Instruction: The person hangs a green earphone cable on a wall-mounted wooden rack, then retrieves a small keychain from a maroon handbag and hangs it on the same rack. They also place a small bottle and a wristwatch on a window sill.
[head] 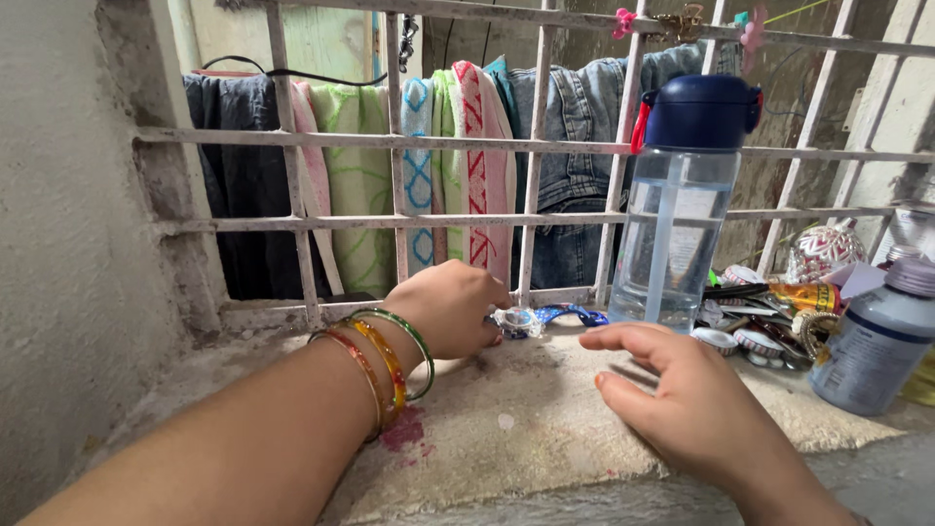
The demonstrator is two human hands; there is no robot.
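Behind, a white window grille [409, 219] with hung cloths [458, 166] and jeans [575, 156]; on the stone sill [506, 419], a clear water bottle [682, 205] with blue lid, a heap of small trinkets [769, 317] and a grey bottle [877, 336] at far right. Left hand [450, 307], bangles [385, 365] on the wrist, fingers closed on a small blue-strapped wristwatch [531, 319] lying at the grille's foot. Right hand [672, 385] flat and empty, fingers apart, just before the water bottle.

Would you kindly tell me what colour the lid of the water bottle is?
The lid is dark blue, with a red loop at its side; the head view shows it.
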